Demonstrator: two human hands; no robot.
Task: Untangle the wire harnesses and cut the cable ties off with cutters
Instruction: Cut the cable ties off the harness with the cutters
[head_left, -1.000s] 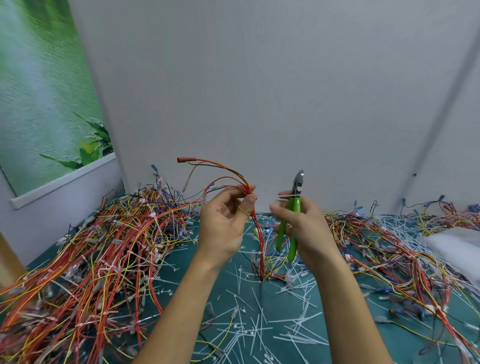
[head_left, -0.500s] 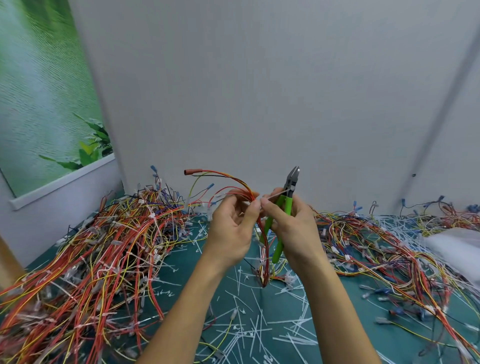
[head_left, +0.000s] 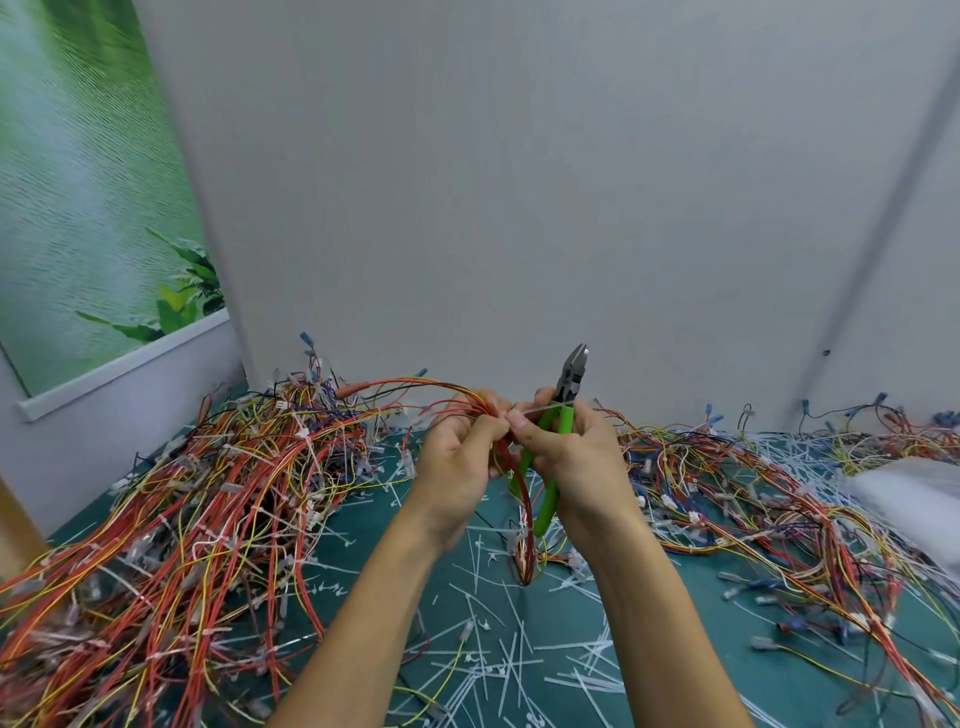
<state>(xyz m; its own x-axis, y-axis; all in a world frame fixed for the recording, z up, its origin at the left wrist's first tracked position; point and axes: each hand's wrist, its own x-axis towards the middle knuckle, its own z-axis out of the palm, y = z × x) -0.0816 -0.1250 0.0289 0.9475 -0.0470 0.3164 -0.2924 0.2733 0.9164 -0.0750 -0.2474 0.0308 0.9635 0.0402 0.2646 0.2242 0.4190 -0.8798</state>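
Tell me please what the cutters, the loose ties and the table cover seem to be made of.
Cutters: dull grey metal head; smooth bright-green handles, probably plastic or rubber sleeves. Ties: thin, stiff, whitish strips, likely nylon plastic. Cover: flat, matte teal sheet, perhaps rubber mat or cloth; the look leaves it open.

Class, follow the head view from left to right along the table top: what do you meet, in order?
Left heap of wire harnesses → left hand, holding a red harness → right hand, holding the green cutters → right heap of harnesses → white bundle at the edge.
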